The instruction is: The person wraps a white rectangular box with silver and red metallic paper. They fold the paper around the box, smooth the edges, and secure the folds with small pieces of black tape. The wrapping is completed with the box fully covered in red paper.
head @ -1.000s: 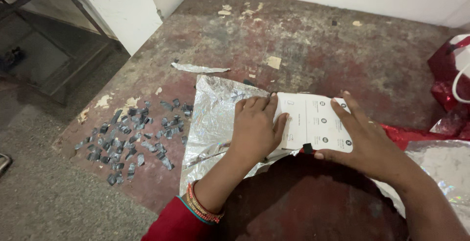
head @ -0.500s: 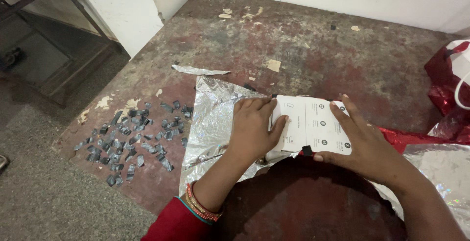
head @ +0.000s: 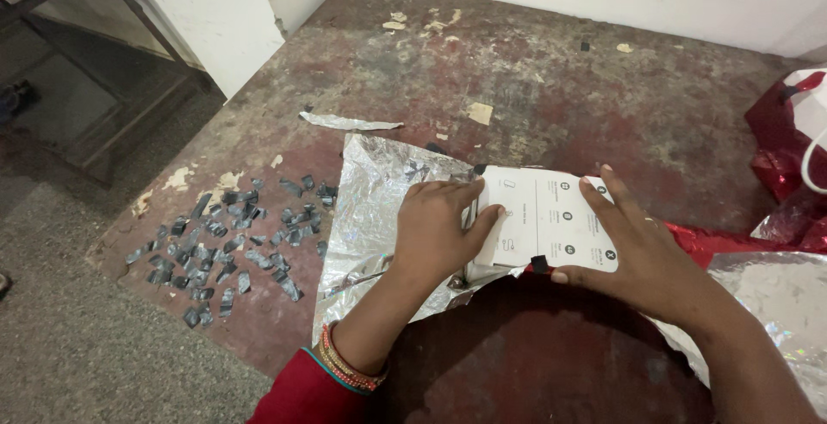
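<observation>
The fingers of the left hand (head: 437,227) are laid flat and close together on the silver foil sheet (head: 372,208), with the thumb pressed against the left edge of the white box (head: 547,217), while the right hand (head: 642,256) is spread open across the box's right half, nothing being gripped by either. The box is kept on the foil near the front edge of the worn red table (head: 551,88). Judged from this, the foil is best drawn up snug against the box edge and smoothed outward while the box is pinned still, clear of the small grey scraps (head: 233,234) scattered to the left.
</observation>
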